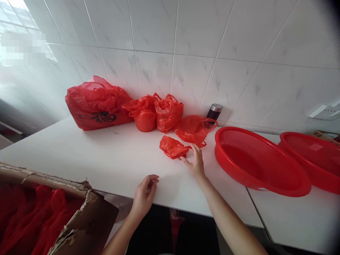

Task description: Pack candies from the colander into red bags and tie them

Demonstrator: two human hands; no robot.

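Observation:
On the white table lies a small crumpled red plastic bag (pixel 172 147). At its right end is my right hand (pixel 196 163), thumb and fingers apart by the bag's loose edge; whether they touch it I cannot tell. My left hand (pixel 145 193) hovers near the table's front edge, fingers curled in towards the thumb, with nothing visible in them. Just behind the small bag, a flattened red plastic bag (pixel 193 129) rests with its handles spread. Two filled red bags, one rounded (pixel 145 119) and one taller (pixel 169 113), stand to its left.
A large red bag with black lettering (pixel 101 106) sits at the back left. A dark flask (pixel 214 112) stands by the tiled wall. Two red mesh baskets (pixel 233 174) (pixel 300 154) are on the right. A torn cardboard box (pixel 98 219) holding red bags is at lower left.

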